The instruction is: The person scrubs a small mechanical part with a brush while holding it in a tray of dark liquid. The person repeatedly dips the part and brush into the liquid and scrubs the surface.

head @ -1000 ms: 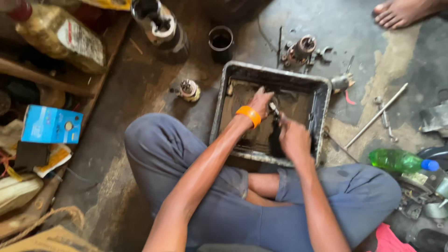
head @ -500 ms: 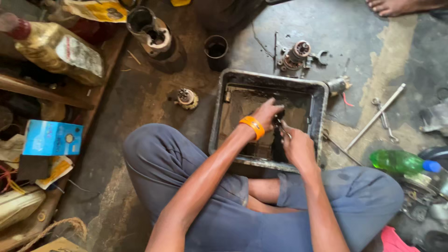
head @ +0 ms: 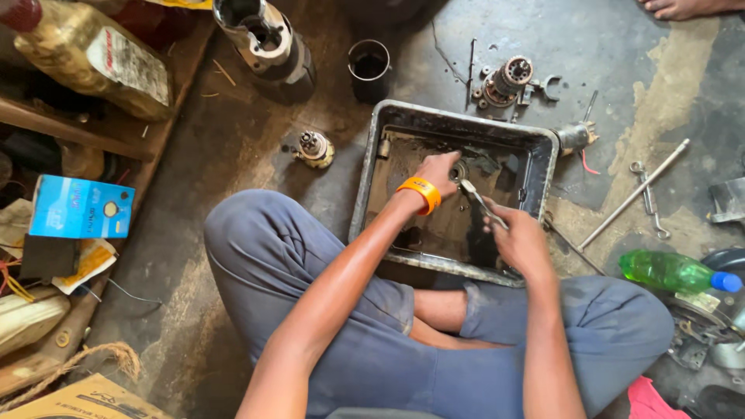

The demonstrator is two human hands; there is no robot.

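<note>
Hands over grimy metal tray (head: 543,143) at frame centre. Left hand (head: 438,172), orange wristband (head: 420,194) on wrist, clenched on small round part (head: 459,170) inside tray. Right hand (head: 521,242) grasping pliers (head: 479,200), tips aimed at part. Green plastic bottle (head: 669,271) at right edge. Long metal rod (head: 634,194) on floor right of tray. Blue box (head: 80,207) at left.

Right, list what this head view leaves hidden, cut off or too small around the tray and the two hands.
- Small part under the left hand: covered by the fingers, head view.
- Pliers: handles buried in the right hand; jaw tips too small to read.
- Metal tray floor: dark and murky, contents unclear.
- Bare foot: cut off by the top edge.
- Green bottle: contents indistinct.
</note>
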